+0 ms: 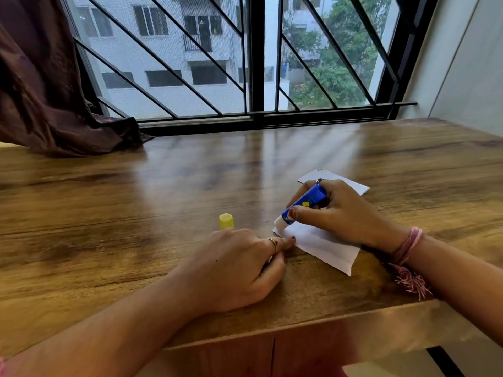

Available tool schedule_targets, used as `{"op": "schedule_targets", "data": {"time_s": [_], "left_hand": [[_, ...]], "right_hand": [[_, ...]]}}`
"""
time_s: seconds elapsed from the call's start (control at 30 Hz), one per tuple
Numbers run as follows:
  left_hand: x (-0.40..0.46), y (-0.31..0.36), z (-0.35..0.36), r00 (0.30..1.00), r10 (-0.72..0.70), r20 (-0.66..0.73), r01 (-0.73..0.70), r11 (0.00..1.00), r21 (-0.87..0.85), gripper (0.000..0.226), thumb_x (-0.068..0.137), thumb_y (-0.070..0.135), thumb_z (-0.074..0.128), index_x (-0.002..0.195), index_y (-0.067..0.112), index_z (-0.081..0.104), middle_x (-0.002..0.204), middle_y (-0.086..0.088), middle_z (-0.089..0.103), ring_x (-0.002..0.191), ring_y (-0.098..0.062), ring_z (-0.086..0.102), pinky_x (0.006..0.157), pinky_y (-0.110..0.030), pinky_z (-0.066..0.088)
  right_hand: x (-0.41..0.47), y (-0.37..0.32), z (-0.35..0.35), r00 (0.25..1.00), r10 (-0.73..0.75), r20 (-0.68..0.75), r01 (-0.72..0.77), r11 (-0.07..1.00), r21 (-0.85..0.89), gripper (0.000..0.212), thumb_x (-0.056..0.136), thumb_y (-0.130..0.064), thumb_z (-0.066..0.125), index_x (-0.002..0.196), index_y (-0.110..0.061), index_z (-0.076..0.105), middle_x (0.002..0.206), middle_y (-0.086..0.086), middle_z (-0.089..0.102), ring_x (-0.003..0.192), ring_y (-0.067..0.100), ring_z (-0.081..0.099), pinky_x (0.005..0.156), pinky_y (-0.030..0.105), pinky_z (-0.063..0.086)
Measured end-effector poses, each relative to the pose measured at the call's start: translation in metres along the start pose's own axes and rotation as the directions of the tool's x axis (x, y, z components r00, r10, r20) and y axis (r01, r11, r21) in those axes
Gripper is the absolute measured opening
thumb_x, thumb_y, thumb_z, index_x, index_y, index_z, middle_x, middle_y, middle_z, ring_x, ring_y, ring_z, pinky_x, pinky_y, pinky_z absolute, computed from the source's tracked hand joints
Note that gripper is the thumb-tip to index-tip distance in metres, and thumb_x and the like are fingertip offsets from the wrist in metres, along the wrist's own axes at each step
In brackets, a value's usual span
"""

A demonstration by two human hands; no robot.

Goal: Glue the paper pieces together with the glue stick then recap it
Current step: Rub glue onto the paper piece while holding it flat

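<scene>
My right hand (334,210) is curled round the glue stick (303,206), thumb pinching the barrel, just right of the frame's centre. The stick slants: blue base up toward the upper right, white glue end down toward the lower left, touching the top left corner of the near paper piece (321,247). That long axis matters, because the open end points straight toward the yellow cap (226,221), which stands upright on the worktop (136,200) just left of the paper.

My left hand (234,270) sits below the cap, fingers loosely curled, one straight fingertip pressing the paper's left edge to pin it down; it grips nothing that I can see. It's the hand nearer the cap, nearly touching it.

The second paper piece (351,186) lies flat behind my right hand, toward the upper right, partly hidden. So I judge the gluing is under way, with joining and recapping not yet done. Recapping should be easy: left hand lifts the cap, stick already aimed at it.
</scene>
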State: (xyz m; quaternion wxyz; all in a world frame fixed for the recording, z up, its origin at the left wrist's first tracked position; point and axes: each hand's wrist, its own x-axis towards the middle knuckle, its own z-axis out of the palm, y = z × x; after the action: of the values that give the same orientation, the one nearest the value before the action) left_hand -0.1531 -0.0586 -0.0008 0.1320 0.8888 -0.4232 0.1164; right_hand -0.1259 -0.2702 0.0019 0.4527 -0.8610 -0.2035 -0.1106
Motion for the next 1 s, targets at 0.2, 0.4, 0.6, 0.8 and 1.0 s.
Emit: {"op": "schedule_targets", "data": {"time_s": [0.2,0.4,0.6,0.8,1.0], "left_hand": [[0.0008,-0.0011,0.0006,1.0,0.002,-0.015,-0.002,1.0,0.006,0.046,0.09,0.041,0.029,0.132,0.037,0.05,0.053,0.008,0.047,0.044,-0.007,0.036,0.047,-0.025,0.032],[-0.0001,-0.0013,0.0016,1.0,0.005,-0.017,-0.005,1.0,-0.007,0.047,0.091,0.042,0.028,0.133,0.038,0.048,0.052,0.006,0.044,0.044,-0.006,0.038,0.048,-0.025,0.034],[0.0004,-0.0017,0.0006,1.0,0.005,0.001,-0.005,1.0,-0.021,0.046,0.091,0.042,0.03,0.132,0.037,0.05,0.048,0.01,0.035,0.043,-0.004,0.039,0.045,-0.021,0.03],[0.0006,0.0005,-0.001,1.0,0.005,-0.009,-0.005,1.0,-0.017,0.045,0.09,0.04,0.032,0.13,0.037,0.052,0.046,0.01,0.026,0.042,-0.002,0.036,0.045,-0.013,0.019],[0.0007,0.0011,-0.001,1.0,0.01,-0.022,-0.011,1.0,-0.028,0.046,0.09,0.041,0.031,0.131,0.037,0.051,0.049,0.01,0.04,0.043,-0.001,0.039,0.045,-0.013,0.02]], "right_hand": [[0.0016,0.0007,-0.0015,1.0,-0.009,-0.007,0.009,1.0,-0.01,0.022,0.072,-0.033,0.067,0.082,-0.013,0.069,0.073,0.018,0.067,0.067,0.037,0.06,0.063,0.048,0.05],[0.0024,0.0024,-0.0041,1.0,0.003,-0.001,-0.003,1.0,-0.013,0.022,0.072,-0.03,0.067,0.083,-0.012,0.069,0.071,0.014,0.067,0.055,0.011,0.053,0.053,0.021,0.043],[0.0008,0.0005,-0.0027,0.999,-0.014,0.041,0.014,1.0,-0.015,0.022,0.07,-0.036,0.066,0.079,-0.017,0.069,0.066,0.014,0.063,0.053,0.009,0.05,0.052,0.021,0.04],[0.0016,0.0018,-0.0036,0.999,-0.008,0.045,0.01,1.0,-0.026,0.015,0.075,-0.028,0.069,0.08,-0.014,0.07,0.063,0.006,0.063,0.052,0.007,0.049,0.05,0.019,0.039],[0.0034,0.0056,-0.0072,1.0,0.008,-0.004,-0.008,0.999,-0.048,0.01,0.077,-0.023,0.071,0.08,-0.013,0.069,0.06,0.002,0.059,0.05,0.004,0.047,0.05,0.015,0.038]]}}
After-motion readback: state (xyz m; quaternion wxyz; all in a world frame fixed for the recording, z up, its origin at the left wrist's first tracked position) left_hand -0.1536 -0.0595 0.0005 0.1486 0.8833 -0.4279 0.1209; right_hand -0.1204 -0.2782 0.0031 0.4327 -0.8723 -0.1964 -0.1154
